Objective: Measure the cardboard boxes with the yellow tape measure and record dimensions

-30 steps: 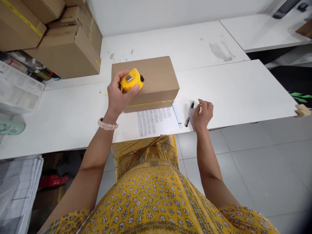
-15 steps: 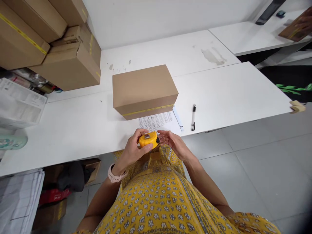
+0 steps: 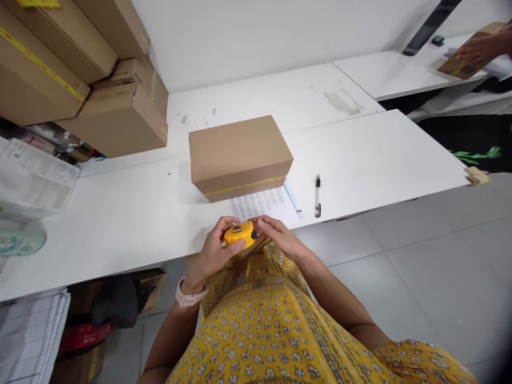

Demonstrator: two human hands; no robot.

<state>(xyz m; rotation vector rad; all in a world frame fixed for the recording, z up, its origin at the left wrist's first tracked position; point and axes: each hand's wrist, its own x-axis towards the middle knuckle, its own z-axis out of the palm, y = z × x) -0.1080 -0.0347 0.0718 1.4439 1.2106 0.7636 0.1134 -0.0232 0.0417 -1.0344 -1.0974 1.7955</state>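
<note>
A yellow tape measure (image 3: 239,234) sits in my left hand (image 3: 214,252), whose fingers are wrapped round it, just off the front edge of the white table (image 3: 140,213). My right hand (image 3: 278,237) touches the tape measure's right end with curled fingers. Beyond my hands a closed cardboard box (image 3: 240,154) with a yellow tape strip rests on the table, partly on a printed sheet (image 3: 264,204). A black pen (image 3: 317,195) lies to the right of the sheet.
Stacked cardboard boxes (image 3: 80,80) fill the back left. Papers (image 3: 32,181) and a teal object (image 3: 20,241) lie at the left edge. Another person's hand (image 3: 478,48) holds a brown box on a far right table. Grey floor tiles lie to the right.
My left hand brought the tape measure down from above the box to the table's front edge. My right hand left the pen and came to the tape measure.
</note>
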